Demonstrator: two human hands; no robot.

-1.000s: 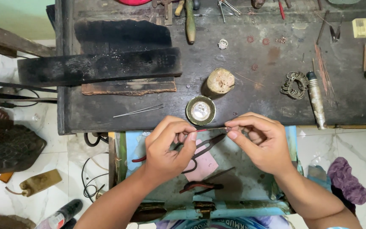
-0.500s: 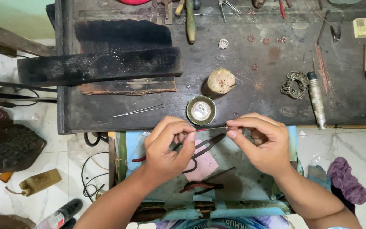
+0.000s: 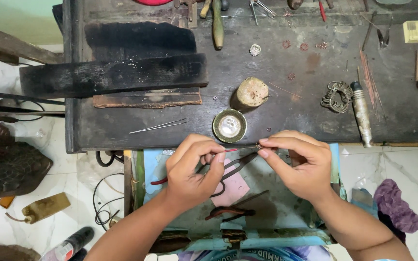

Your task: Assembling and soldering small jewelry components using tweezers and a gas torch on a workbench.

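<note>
Both my hands hover over an open drawer (image 3: 315,237) just in front of the dark workbench (image 3: 286,116). My left hand (image 3: 194,169) pinches a thin wire-like tool with a reddish end (image 3: 240,149), held level and pointing right. My right hand (image 3: 298,164) pinches a tiny metal piece (image 3: 258,145) between thumb and forefinger at the tip of that tool. The piece is too small to make out. A small round metal dish (image 3: 229,125) sits on the bench edge right behind my fingertips.
On the bench lie a wooden stump (image 3: 251,92), fine tweezers (image 3: 158,125), a charred black block (image 3: 117,75), a coil of metal rings (image 3: 335,96) and a metal cylindrical tool (image 3: 361,113). In the drawer are red-handled pliers (image 3: 228,212) and pink paper (image 3: 235,186). A purple cloth (image 3: 395,205) lies right.
My fingertips have drawn slightly closer together along the thin tool. My right fingers have shifted a little on the tiny piece. Nothing else has moved.
</note>
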